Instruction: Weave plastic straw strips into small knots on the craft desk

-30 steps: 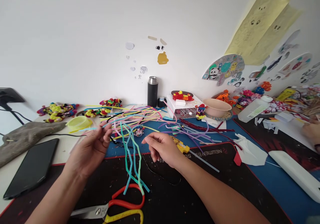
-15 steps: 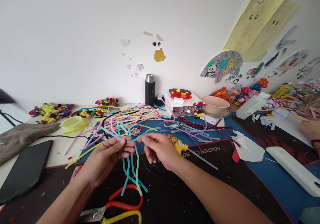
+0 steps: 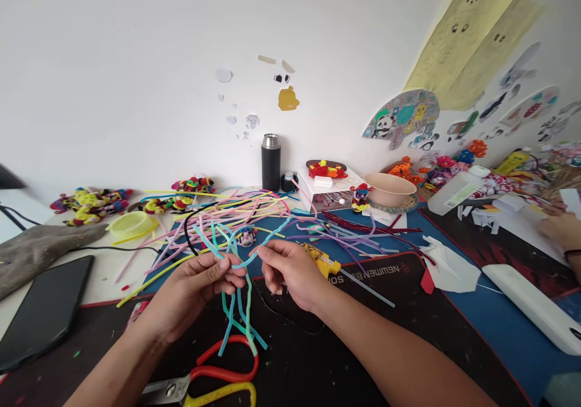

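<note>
A bundle of light blue and mint pipe cleaners [image 3: 249, 310] hangs from my left hand [image 3: 206, 280], its lower ends crossing above the dark mat. The left thumb and fingers are closed on the bundle near its middle. My right hand [image 3: 288, 268] pinches one blue pipe cleaner [image 3: 275, 232] of the same bundle between thumb and forefinger; this strand bends up and to the right past the fingertips. Other blue ends stick up to the left. Below the hands lie scissors [image 3: 227, 370] with one red and one yellow handle, touching or just under the strand tips.
Loose pipe cleaners [image 3: 227, 210] spread behind my hands. A yellow glue gun [image 3: 327, 266] lies right of my right hand. Farther back stand a black bottle [image 3: 271, 168] and a pink bowl [image 3: 389, 189]. A phone [image 3: 45, 307] lies left. Another person's hand [image 3: 563, 228] is at far right.
The blue strand at my right hand now bends upward more steeply, where it lay flatter before. The upper left ends have also lifted. The other person's hand has shifted.
</note>
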A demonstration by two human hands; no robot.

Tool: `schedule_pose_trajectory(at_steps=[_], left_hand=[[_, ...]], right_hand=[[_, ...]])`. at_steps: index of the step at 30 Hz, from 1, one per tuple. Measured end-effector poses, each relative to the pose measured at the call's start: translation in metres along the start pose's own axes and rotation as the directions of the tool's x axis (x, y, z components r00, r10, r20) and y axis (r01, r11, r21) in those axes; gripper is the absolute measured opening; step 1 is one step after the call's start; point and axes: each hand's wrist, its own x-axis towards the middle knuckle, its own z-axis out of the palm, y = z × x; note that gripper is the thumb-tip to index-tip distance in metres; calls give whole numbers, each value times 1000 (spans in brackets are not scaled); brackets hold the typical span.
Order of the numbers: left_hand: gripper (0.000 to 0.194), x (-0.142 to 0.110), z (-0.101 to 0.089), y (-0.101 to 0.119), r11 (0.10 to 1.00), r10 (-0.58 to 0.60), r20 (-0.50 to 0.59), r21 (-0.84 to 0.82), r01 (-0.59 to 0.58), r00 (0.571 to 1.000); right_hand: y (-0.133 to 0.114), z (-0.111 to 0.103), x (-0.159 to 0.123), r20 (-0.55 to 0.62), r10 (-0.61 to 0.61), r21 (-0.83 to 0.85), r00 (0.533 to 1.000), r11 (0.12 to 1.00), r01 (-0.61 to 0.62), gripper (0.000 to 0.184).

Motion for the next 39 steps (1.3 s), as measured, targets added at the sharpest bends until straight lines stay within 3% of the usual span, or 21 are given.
schedule_pose_trajectory(at_steps=[8,20,34,39], left_hand=[[39,1,-1,-4,991,-62,45,118,57,997],[45,3,-6,0,993,22,42,115,-26,999],[52,1,1,13,993,82,-144,-72,-93,986],[47,3,0,10,992,91,-131,-77,-102,987]], right_hand=[[-1,0,-1,49,12,15,999,1000,-13,54],[3,2,-5,211,64,-83,975,995,-48,56],[1,6,-8,342,239,-224,909,960,-168,59],[3,6,-8,343,272,-258,899,948,-188,61]])
